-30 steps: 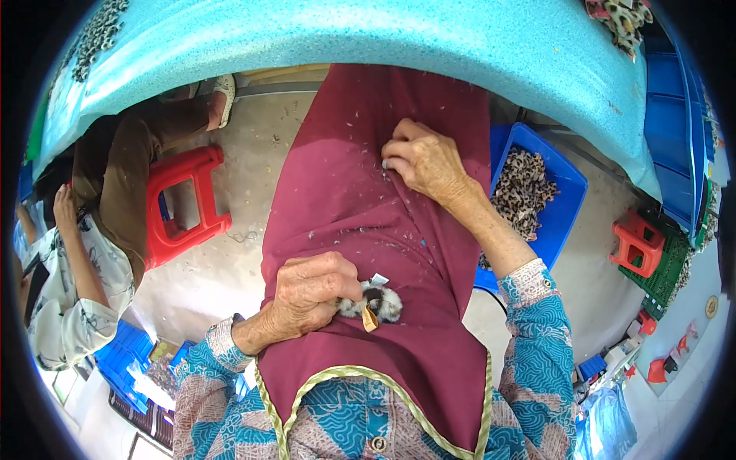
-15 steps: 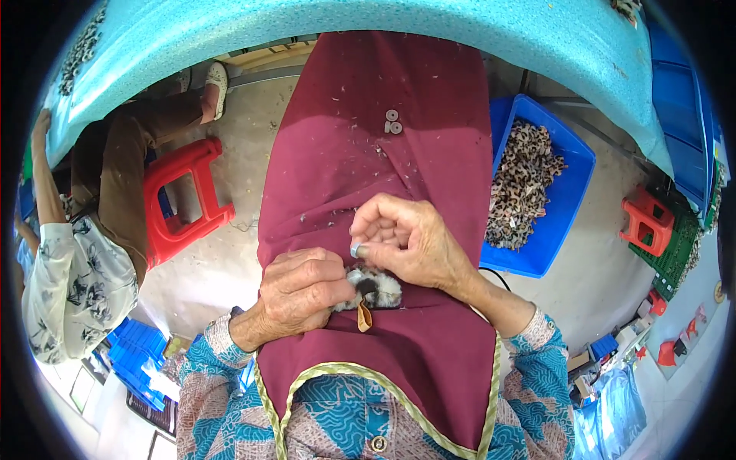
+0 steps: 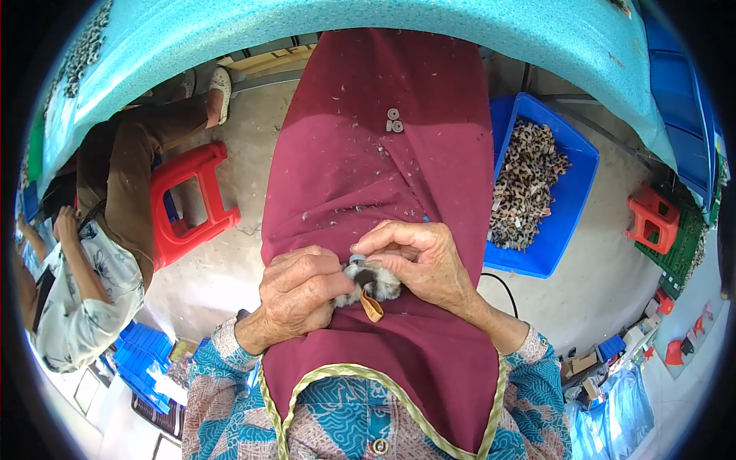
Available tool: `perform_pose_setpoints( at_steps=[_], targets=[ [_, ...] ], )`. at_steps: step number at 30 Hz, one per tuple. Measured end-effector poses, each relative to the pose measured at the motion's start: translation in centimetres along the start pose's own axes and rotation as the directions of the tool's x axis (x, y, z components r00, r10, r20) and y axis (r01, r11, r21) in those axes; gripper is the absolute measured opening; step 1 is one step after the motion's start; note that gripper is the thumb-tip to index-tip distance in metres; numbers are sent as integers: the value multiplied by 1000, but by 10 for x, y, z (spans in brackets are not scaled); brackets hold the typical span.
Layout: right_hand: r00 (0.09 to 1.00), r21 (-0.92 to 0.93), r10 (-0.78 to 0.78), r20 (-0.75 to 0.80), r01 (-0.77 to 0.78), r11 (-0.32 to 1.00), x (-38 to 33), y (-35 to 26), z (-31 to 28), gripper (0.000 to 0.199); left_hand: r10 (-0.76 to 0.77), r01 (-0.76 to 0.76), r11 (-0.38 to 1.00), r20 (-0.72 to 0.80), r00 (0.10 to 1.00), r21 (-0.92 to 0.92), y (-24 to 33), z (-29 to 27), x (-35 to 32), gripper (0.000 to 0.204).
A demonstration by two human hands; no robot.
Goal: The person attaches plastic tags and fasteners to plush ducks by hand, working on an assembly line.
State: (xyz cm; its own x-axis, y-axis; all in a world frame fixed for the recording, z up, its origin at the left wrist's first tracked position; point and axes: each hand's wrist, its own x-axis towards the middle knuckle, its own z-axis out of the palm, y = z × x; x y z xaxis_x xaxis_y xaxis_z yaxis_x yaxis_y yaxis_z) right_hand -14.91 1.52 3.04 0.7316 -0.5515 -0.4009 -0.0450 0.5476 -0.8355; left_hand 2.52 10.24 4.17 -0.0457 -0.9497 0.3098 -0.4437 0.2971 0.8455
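With the left hand point(image 3: 303, 290) pinching the plush point(image 3: 388, 288) on the lap of the apron point(image 3: 368, 176) and the right hand point(image 3: 423, 261) holding the grey disc point(image 3: 356, 259) at its upper edge, steady the plush, align the disc squarely and keep the tan strap point(image 3: 371, 308) clear.

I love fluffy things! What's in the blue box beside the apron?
The blue box holds a pile of small spotted, fluffy pieces. They hide whatever lies underneath from view.
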Motion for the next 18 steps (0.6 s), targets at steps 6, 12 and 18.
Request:
perform_pose_setpoints(
  at_steps=[6,12,18],
  targets=[
    [1000,96,-15,-11,16,995,2,3,0,14,-20,21,999,-10,1000,27,2,0,3,32],
    [992,7,-125,-18,125,992,3,5,-4,13,-586,571,802,-50,808,-172,20,10,14,36],
    [991,123,111,-72,-102,987,2,10,-7,7,-536,539,822,71,842,-183,7,10,5,41]
  ],
)
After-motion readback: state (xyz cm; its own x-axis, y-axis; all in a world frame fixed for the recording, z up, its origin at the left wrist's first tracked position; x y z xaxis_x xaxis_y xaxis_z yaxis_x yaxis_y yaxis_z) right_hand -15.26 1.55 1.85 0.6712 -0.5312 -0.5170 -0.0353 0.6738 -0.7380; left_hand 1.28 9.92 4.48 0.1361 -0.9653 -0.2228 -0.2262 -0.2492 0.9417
